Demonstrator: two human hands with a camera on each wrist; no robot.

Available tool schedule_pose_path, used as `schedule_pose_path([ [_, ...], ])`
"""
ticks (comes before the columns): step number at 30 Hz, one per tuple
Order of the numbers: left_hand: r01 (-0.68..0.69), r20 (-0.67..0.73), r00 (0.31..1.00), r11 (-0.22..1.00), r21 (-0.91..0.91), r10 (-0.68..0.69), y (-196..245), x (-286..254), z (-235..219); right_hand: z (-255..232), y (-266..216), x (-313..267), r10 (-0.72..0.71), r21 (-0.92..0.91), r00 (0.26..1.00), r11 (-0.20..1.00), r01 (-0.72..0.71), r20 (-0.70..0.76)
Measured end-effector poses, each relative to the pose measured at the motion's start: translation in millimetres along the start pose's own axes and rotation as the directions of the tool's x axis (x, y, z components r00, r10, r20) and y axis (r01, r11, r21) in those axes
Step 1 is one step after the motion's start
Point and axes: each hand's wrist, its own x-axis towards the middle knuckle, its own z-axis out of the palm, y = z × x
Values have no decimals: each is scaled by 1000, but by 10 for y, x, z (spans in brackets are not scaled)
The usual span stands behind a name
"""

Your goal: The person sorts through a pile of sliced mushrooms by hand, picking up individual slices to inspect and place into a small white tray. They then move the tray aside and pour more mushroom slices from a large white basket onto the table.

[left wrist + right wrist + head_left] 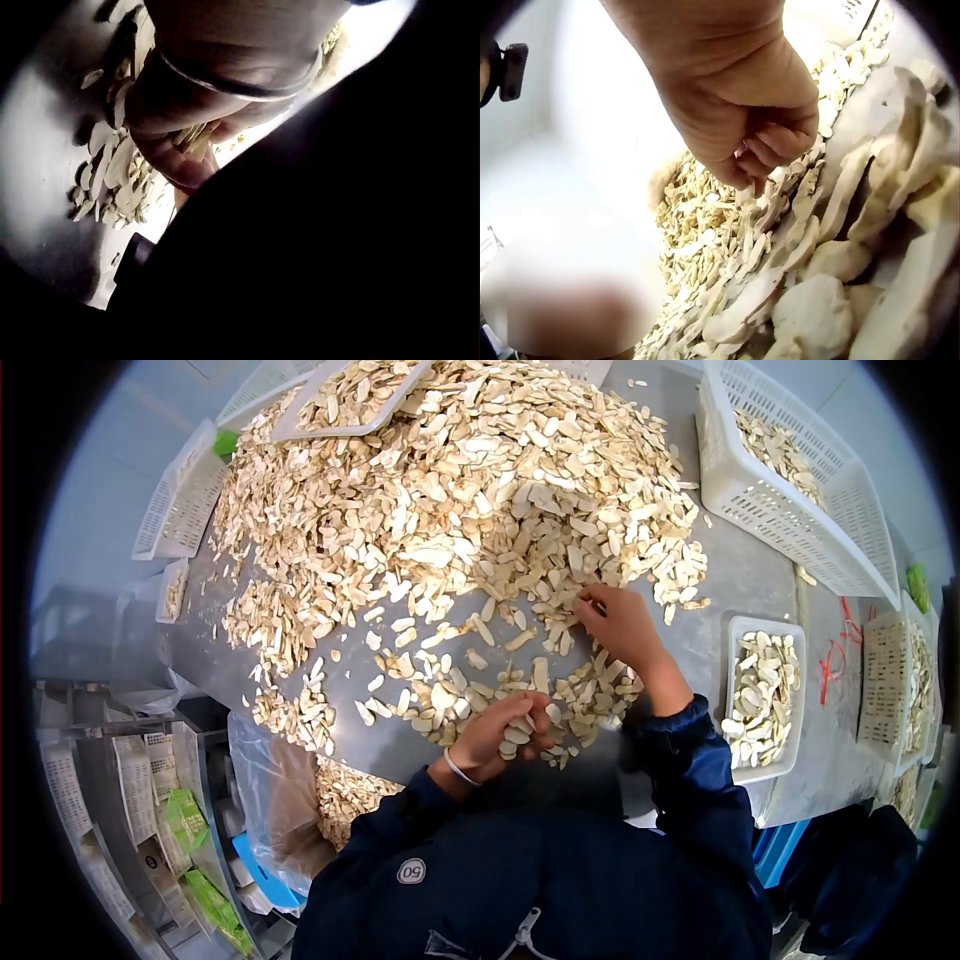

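Sorting looks to be the step in hand: my left hand (500,735) curls round a small clutch of pale dried slices (517,732) at the near edge of the steel table (730,575), while my right hand (618,622) pinches at the fringe of the big slice heap (450,490). Next, I judge, I need one slice lifted clean without dragging its neighbours, with the small white tray (737,632) to my right near.

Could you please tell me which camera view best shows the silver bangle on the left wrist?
The left wrist view: the thin silver bangle fills the upper frame, curving round the wrist above the left hand, which holds pale dried slices. The head view shows it only as a small arc. The right wrist view does not show it.
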Motion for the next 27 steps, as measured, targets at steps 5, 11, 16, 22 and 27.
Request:
schedule_pose_path([
  [5,-11,8,1000,997,-75,11,19,45,3,-52,-9,-167,-230,451,832,892,-28,506],
  [11,-45,48,998,997,-70,48,-15,-1,-7,46,-18,199,-20,-172,993,985,0,-113],
  [16,-40,-4,999,994,-103,40,-5,-24,-25,134,59,294,-119,-416,978,909,39,-169],
  [22,-37,-32,999,992,-117,34,46,-31,67,160,166,274,-223,-463,945,882,90,-241],
  [27,-48,-57,997,993,-104,42,67,-47,91,45,153,136,-112,-266,960,963,42,-255],
])
